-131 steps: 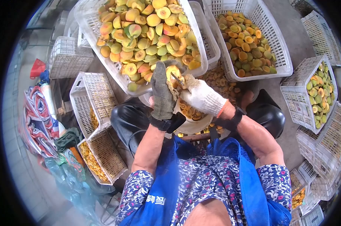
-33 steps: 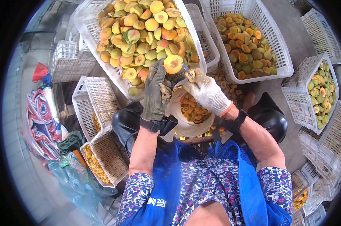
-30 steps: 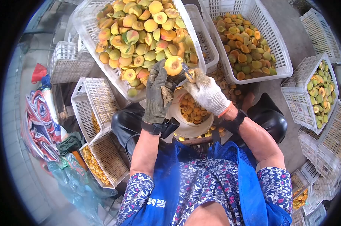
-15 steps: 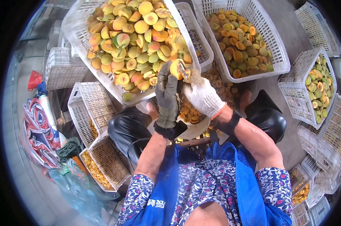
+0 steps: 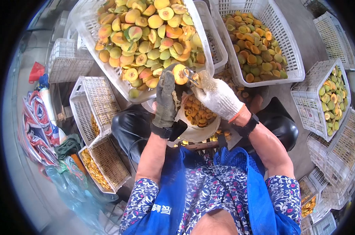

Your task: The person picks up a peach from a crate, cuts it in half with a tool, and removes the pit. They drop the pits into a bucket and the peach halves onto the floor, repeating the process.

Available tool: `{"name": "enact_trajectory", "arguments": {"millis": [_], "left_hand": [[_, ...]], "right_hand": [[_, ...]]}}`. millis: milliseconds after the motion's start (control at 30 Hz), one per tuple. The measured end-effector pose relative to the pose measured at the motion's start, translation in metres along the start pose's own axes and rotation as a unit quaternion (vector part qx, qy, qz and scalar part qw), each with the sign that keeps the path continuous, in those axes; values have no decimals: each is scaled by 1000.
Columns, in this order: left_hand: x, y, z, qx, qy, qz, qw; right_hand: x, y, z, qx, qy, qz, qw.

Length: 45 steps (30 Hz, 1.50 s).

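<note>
My left hand (image 5: 167, 96), in a dark grey glove, holds a halved peach (image 5: 180, 74) with its cut face toward the right. In a white knitted glove, my right hand (image 5: 216, 94) grips a small metal tool (image 5: 191, 76), its tip close to the cut face. Whether the tip touches the fruit cannot be made out. Beneath the hands stands a white bucket (image 5: 197, 135) holding orange pieces. A large white crate (image 5: 118, 88) of peach halves lies just beyond my left hand.
Another white crate (image 5: 298, 74) with halved fruit stands at the upper right. A tilted crate (image 5: 302, 102) of fruit is farther right, above stacked crates (image 5: 334, 156). More crates (image 5: 103, 102) and plastic sheeting (image 5: 75, 192) are on the left.
Both hands have moved slightly apart, and the tool has drawn back a little to the right from the peach half. More of the bucket shows between them. The camera view has shifted slightly.
</note>
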<state>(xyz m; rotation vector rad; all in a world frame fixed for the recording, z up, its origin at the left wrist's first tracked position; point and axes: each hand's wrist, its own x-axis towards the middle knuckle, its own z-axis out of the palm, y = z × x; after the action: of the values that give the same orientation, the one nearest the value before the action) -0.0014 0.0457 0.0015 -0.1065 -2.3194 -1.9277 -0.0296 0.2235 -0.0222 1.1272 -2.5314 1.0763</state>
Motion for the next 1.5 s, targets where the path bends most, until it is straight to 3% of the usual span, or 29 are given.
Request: {"name": "enact_trajectory", "arguments": {"millis": [33,67,133,167,233,267,333,367,467,500,567,700,767,800,867,900,933,967,1000,1033,1067,1100,1233,1300,1333,1400,1433,1467,1500], "left_hand": [[-1,-5,-8,42,-14,-96,994],[-3,-8,-11,41,-9,-99,994],[-4,-13,-11,178,-21,14,984],[-6,-22,-12,177,-19,14,984],[-10,-40,-12,16,24,-134,991],[-7,-26,-8,13,25,-134,991],[2,14,6,-326,50,-241,913],[2,13,12,-328,51,-240,912],[0,3,20,-267,112,-226,930],[-1,-4,20,-240,109,-215,940],[-2,-8,20,-196,104,-201,954],[-6,-16,11,-93,65,-143,983],[-11,-56,-5,155,-67,-60,984],[-11,-63,-6,153,-67,-63,984],[-10,-70,-10,214,-74,87,970],[-2,-51,-14,172,-160,-69,969],[3,-37,-13,173,-159,-68,970],[6,-26,-9,57,-90,-207,973],[5,-20,-5,-60,-20,-337,939],[0,-17,5,-58,-19,-336,940],[-6,-16,20,-118,57,-241,962],[-12,-16,31,-177,133,-144,965],[-14,-7,43,-155,156,-64,973],[-13,-12,35,-173,135,-91,971],[-12,-14,31,-191,113,-117,968],[-8,-18,28,-252,83,-111,958],[-8,-20,26,-313,55,-106,942],[-8,-21,25,-313,55,-106,942],[-9,-22,24,-276,30,-110,955]], "right_hand": [[0,-1,0,-2,13,-8,1000],[1,-2,-2,-5,25,-16,1000],[4,-7,-10,29,0,34,999],[6,-9,-13,60,-21,87,994],[6,-8,-12,29,-11,47,998],[6,-7,-12,0,1,8,1000],[6,-8,-11,9,-7,21,1000],[6,-8,-11,19,-12,36,999],[-2,-1,0,4,-27,2,1000],[-3,-1,1,4,-29,1,1000],[-3,-4,2,78,-85,93,989],[-6,-3,-14,69,-120,71,988],[-7,-2,-23,31,-220,67,973],[-7,0,-27,32,-222,68,972],[-3,2,-32,137,-310,124,933],[-3,1,-31,137,-309,124,933],[-3,1,-30,164,-274,116,941],[-3,1,-30,189,-239,106,947],[-1,-2,-30,189,-238,103,947],[1,-8,-29,226,-243,175,927],[3,-11,-28,262,-248,246,900],[1,-10,-19,316,-227,235,891],[-1,-18,-15,384,-231,274,851],[-12,-14,-3,193,-178,124,957],[-16,-12,1,192,-177,125,957],[-18,-11,7,108,-160,38,980],[-21,-12,6,80,-94,-29,992],[-23,-13,6,79,-93,-29,992],[-24,-13,8,93,-155,30,983]]}}
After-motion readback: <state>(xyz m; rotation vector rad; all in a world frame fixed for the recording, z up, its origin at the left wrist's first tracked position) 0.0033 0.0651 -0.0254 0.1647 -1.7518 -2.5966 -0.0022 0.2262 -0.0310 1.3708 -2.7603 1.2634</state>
